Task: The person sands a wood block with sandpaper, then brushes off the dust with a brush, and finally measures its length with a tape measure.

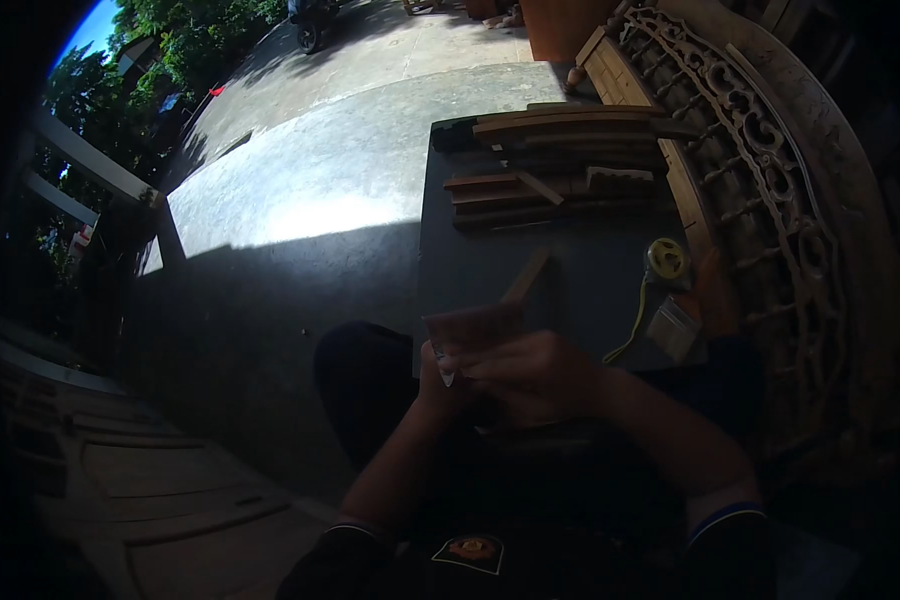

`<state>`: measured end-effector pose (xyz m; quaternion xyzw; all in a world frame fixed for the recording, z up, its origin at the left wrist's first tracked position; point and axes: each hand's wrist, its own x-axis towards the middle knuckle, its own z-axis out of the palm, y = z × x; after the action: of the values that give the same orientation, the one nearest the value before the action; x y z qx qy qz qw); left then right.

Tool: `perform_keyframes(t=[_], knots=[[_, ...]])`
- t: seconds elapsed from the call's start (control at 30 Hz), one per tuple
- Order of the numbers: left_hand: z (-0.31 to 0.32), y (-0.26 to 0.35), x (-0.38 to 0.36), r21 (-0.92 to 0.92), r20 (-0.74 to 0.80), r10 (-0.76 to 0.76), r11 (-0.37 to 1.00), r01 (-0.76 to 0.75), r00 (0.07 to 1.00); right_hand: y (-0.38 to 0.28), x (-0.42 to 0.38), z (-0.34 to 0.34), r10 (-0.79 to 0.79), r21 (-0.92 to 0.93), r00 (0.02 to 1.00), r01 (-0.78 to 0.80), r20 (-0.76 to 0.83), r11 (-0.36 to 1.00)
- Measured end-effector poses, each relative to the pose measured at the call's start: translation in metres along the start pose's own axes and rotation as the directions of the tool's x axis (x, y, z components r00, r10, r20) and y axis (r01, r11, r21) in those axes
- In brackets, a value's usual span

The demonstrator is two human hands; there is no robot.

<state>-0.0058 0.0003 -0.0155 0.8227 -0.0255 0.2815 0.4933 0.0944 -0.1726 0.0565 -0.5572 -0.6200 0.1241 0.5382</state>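
Note:
Both hands are together low in the middle of the head view, in deep shade. My left hand (pixel 438 380) is closed at the left end of a flat reddish-brown piece (pixel 475 325). My right hand (pixel 535 370) has its fingers curled against the near side of that same piece. A small pale pointed tip (pixel 446 379) shows by the left fingers; I cannot tell what it belongs to. Just beyond the hands, a narrow wooden strip (pixel 528 275) slants over the dark tabletop (pixel 460 265). The palms and much of the right fingers are hidden.
Several wooden pieces (pixel 560 195) lie stacked at the table's far end. A yellow tape measure (pixel 667 259), its tape pulled out, lies right beside a small clear bag (pixel 674 330). Carved wooden furniture (pixel 760 130) curves along the right. Concrete floor (pixel 300 200) spreads to the left.

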Motion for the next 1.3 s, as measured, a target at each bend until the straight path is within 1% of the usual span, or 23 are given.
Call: perform_keyframes(t=[0.03,0.07,0.13,0.23,0.27,0.37,0.47,0.5,0.57,0.63,0.67,0.77,0.87,0.9,0.97,1.0,1.07,1.1,1.13,1.2,1.23,1.27,1.3], knots=[[-0.003,0.011,0.009,0.142,0.057,0.097,0.984,-0.105,0.994,0.015,-0.001,-0.008,0.089,-0.067,0.991,-0.096,-0.098,0.993],[0.004,0.022,0.01,0.163,-0.004,-0.055,0.985,0.055,0.998,0.036,-0.003,-0.021,0.166,-0.129,0.966,-0.194,-0.2,0.973],[0.007,0.023,0.012,0.141,-0.039,-0.057,0.988,0.062,0.998,0.06,-0.001,-0.052,0.427,-0.219,0.833,-0.516,-0.351,0.828],[0.005,0.023,0.015,0.129,-0.05,-0.071,0.989,0.077,0.996,0.062,-0.001,-0.045,0.309,-0.3,0.895,-0.406,-0.321,0.863],[0.003,0.021,0.015,0.13,-0.053,-0.081,0.988,0.088,0.995,0.05,-0.003,-0.029,0.174,-0.303,0.942,-0.261,-0.286,0.916],[-0.001,-0.003,0.0,0.011,0.015,0.049,0.999,-0.049,0.999,0.001,0.0,0.003,-0.007,-0.155,0.994,-0.011,-0.113,0.988],[0.004,0.016,0.01,0.161,0.026,-0.057,0.986,0.052,0.998,0.028,-0.002,-0.024,0.175,-0.175,0.967,-0.207,-0.183,0.963],[0.005,0.02,0.014,0.156,-0.001,-0.058,0.986,0.057,0.998,0.038,0.001,-0.04,0.323,-0.186,0.916,-0.369,-0.235,0.911],[0.008,0.026,0.016,0.141,-0.048,-0.062,0.988,0.068,0.997,0.054,0.004,-0.066,0.585,-0.176,0.733,-0.664,-0.347,0.727],[0.004,0.029,0.016,0.122,-0.025,-0.122,0.985,0.124,0.992,0.05,0.0,-0.048,0.353,-0.211,0.881,-0.428,-0.315,0.879],[0.002,0.028,0.017,0.114,-0.018,-0.157,0.981,0.158,0.987,0.047,-0.001,-0.034,0.227,-0.226,0.93,-0.296,-0.288,0.928],[-0.005,0.002,0.003,0.074,0.073,0.068,0.995,-0.073,0.995,0.0,0.002,0.001,-0.035,-0.184,0.989,0.008,-0.143,0.983],[0.001,0.017,0.011,0.198,0.06,-0.061,0.979,0.048,0.996,0.031,-0.004,-0.021,0.133,-0.178,0.971,-0.169,-0.198,0.969],[0.003,0.022,0.015,0.182,0.022,-0.066,0.981,0.061,0.998,0.046,-0.004,-0.035,0.238,-0.207,0.941,-0.289,-0.241,0.935],[0.01,0.03,0.019,0.141,-0.054,-0.08,0.986,0.087,0.995,0.067,-0.004,-0.057,0.432,-0.246,0.837,-0.52,-0.335,0.818],[0.008,0.03,0.018,0.137,-0.039,-0.117,0.983,0.121,0.992,0.062,-0.002,-0.055,0.366,-0.287,0.882,-0.448,-0.297,0.847],[0.002,0.023,0.014,0.133,-0.014,-0.193,0.972,0.193,0.981,0.033,0.001,-0.02,0.101,-0.233,0.972,-0.151,-0.211,0.961],[0.005,0.012,0.009,-0.115,-0.041,-0.287,0.953,0.281,0.957,0.02,0.001,-0.006,-0.035,-0.185,0.985,0.004,-0.167,0.983],[0.008,0.002,0.003,-0.355,-0.045,-0.388,0.868,0.349,0.92,0.01,0.001,0.0,-0.056,-0.15,0.991,0.037,-0.124,0.988],[0.009,-0.007,-0.007,-0.415,-0.038,-0.429,0.828,0.376,0.903,-0.005,0.0,0.01,-0.102,-0.073,0.993,0.098,-0.053,0.992],[0.009,0.0,-0.004,-0.445,-0.034,-0.448,0.807,0.388,0.893,0.003,-0.003,0.003,0.013,-0.072,0.996,-0.019,-0.088,0.997],[0.007,0.009,0.004,-0.152,-0.052,-0.268,0.954,0.258,0.962,0.02,-0.007,-0.015,0.124,-0.073,0.984,-0.134,-0.124,0.988],[0.005,0.023,0.013,0.15,-0.012,-0.079,0.985,0.08,0.997,0.035,-0.008,-0.031,0.233,-0.072,0.959,-0.247,-0.161,0.966]])
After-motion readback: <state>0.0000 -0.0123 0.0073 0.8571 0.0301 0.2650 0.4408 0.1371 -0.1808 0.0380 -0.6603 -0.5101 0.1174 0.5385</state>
